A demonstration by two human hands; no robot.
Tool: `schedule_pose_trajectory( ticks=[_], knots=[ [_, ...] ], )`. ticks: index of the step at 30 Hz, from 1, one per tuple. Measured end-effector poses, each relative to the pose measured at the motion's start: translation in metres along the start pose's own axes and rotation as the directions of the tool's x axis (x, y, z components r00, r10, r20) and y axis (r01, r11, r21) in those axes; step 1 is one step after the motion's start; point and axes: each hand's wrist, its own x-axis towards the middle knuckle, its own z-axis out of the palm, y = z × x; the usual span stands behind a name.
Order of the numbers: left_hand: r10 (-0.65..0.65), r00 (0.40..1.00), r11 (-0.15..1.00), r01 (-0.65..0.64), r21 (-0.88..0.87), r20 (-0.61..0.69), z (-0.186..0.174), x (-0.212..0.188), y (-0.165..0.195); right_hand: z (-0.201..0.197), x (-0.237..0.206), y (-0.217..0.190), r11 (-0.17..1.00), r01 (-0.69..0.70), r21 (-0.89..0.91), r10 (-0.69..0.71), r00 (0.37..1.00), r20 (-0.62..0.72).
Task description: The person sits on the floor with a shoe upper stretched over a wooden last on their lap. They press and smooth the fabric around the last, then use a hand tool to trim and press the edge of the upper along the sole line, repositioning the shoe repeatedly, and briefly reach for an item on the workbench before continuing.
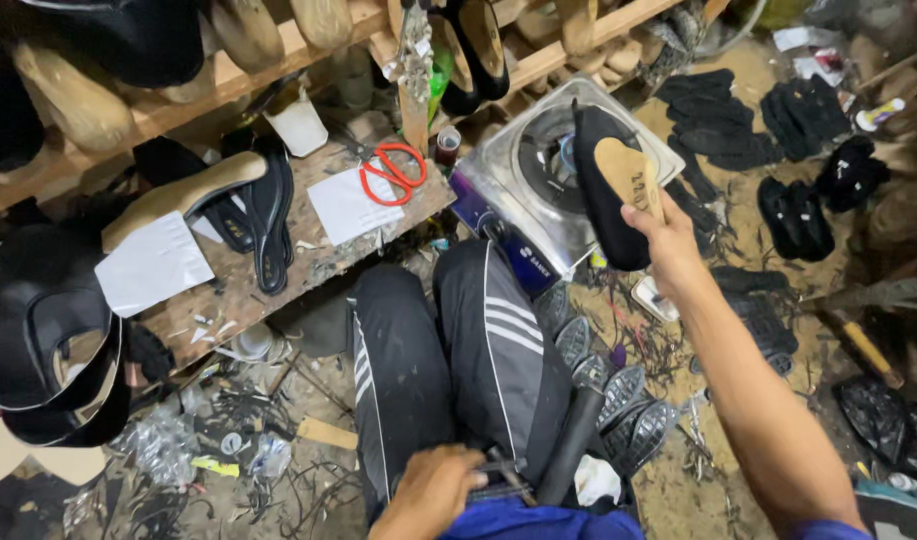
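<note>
Cluttered workshop floor, dirt and scraps everywhere. Right hand [659, 225], center-right of frame, is clamped on a black shoe upper with tan insole [611, 185], held over a metal gas stove [539, 190]; shoe toe hides part of the burner. Left hand [434, 490], bottom center, closes around a small metal tool [504, 470], mostly hidden by fingers, type unclear. Black tube handle [571, 440] leans on the striped trouser leg [489, 340]. Wooden bench [309, 265] at left carries red scissors [394, 172] and white paper sheets [154, 262]. Black shoe pieces [794, 120] lie upper right. Shelf at top is cut off.
</note>
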Motion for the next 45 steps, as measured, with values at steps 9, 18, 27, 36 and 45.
schedule_pose_trajectory(
  ticks=[9,18,27,36,45],
  knots=[
    [0.176,0.937,0.939,-0.251,-0.235,-0.301,-0.027,0.010,0.004,-0.024,0.040,-0.019,0.981,-0.173,0.086,0.172,0.985,0.027],
    [-0.043,0.898,0.175,-0.426,-0.888,-0.439,-0.096,0.145,0.020,0.032,-0.104,-0.030,0.577,-0.587,0.568,0.121,0.749,0.651],
    [0.019,0.700,0.397,-0.660,-0.637,-0.714,-0.162,0.128,0.055,0.113,-0.199,0.049,0.918,-0.391,0.061,0.296,0.782,0.549],
    [0.421,0.719,0.874,-0.485,0.035,-0.553,-0.166,0.137,0.103,0.139,-0.253,0.013,0.840,0.322,-0.437,0.281,0.431,0.857],
    [0.479,0.593,0.866,-0.441,0.236,-0.647,-0.149,0.164,0.094,0.076,-0.155,-0.035,0.942,-0.283,0.182,0.096,0.746,0.659]
  ],
)
